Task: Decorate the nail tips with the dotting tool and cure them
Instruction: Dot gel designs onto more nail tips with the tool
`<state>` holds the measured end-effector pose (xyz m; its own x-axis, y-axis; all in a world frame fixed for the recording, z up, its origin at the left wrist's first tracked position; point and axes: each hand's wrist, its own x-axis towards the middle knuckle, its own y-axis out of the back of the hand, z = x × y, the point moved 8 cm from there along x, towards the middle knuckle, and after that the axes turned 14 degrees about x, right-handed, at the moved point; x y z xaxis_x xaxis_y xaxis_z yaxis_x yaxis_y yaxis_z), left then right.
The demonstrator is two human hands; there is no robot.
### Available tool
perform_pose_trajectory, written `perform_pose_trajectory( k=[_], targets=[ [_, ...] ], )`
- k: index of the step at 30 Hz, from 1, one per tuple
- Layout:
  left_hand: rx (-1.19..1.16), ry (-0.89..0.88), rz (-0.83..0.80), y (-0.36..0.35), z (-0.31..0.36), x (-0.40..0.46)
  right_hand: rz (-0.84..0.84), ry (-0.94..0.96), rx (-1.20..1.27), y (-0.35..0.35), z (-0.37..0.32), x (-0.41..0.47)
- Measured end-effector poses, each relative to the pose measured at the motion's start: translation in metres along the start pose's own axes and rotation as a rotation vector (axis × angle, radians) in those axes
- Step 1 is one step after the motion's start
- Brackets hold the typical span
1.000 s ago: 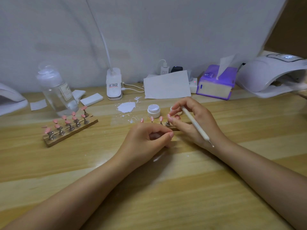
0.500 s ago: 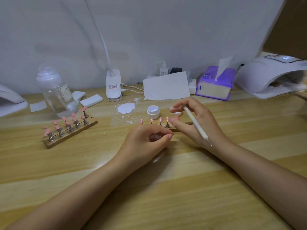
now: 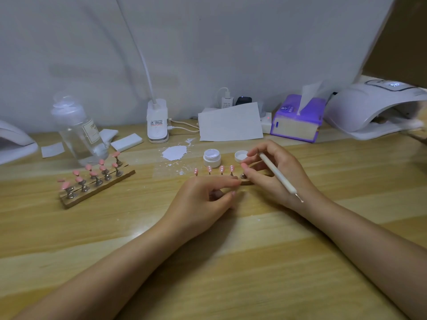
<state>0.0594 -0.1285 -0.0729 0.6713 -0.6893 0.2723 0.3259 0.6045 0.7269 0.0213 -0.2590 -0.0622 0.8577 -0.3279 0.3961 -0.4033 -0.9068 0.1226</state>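
At the centre of the frame a short row of pink nail tips [image 3: 213,170] stands upright on small metal pegs, their faces carrying white dots. The strip they stand on is mostly hidden behind the left hand [image 3: 203,204], whose fingers are curled in with the fingertips at the strip's right end, apparently steadying it; whether they actually pinch it cannot be told. The right hand [image 3: 275,174] holds the dotting tool [image 3: 277,173] tucked across its palm, the metal point sticking out toward the wrist, while thumb and forefinger appear to pinch a loose pink tip just above the bare rightmost peg [image 3: 243,176].

These tips look feather-light, thin and stiff, and their glossy curved faces are probably slippery. The wet dots would smear at a touch, so the sensible hold is by the edges or the underside, never the painted face. The pegs appear magnetic, so the strip is best carried level by its ends.

An open white gel pot [image 3: 211,158] and its lid [image 3: 240,156] sit just behind the row. A second, fuller holder [image 3: 97,181] lies at mid left on the desk [image 3: 231,262]. The curing lamp [image 3: 374,109] waits at the upper right.
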Motion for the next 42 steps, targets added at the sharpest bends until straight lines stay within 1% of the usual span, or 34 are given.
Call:
perform_pose_trajectory(
  k=[6, 18, 20, 23, 30, 33, 38, 40, 42],
  targets=[
    [-0.006, 0.009, 0.006, -0.001, -0.002, 0.000, 0.022, 0.029, -0.001, 0.001, -0.005, -0.004],
    [0.006, -0.043, -0.012, -0.001, 0.002, 0.000, 0.020, 0.128, -0.182, -0.003, -0.018, -0.010],
    [0.007, -0.049, -0.010, -0.001, 0.002, 0.000, 0.017, 0.129, -0.149, -0.004, -0.019, -0.011],
    [-0.005, -0.055, -0.003, 0.000, 0.002, 0.000, 0.024, 0.124, -0.035, -0.003, -0.021, -0.012],
    [-0.094, -0.127, -0.016, 0.005, 0.009, -0.002, -0.101, 0.107, 0.119, -0.013, -0.023, -0.017],
    [-0.136, -0.129, 0.013, 0.008, 0.009, -0.003, -0.126, 0.129, 0.116, -0.019, -0.024, -0.019],
    [-0.275, -0.067, 0.049, 0.007, 0.004, -0.002, -0.088, 0.128, 0.110, -0.014, -0.025, -0.019],
    [-0.327, -0.043, 0.064, 0.007, 0.002, -0.002, -0.031, 0.095, 0.175, -0.007, -0.024, -0.017],
    [-0.349, -0.045, 0.064, 0.008, 0.004, -0.002, 0.077, 0.062, 0.212, 0.004, -0.020, -0.014]
  ],
)
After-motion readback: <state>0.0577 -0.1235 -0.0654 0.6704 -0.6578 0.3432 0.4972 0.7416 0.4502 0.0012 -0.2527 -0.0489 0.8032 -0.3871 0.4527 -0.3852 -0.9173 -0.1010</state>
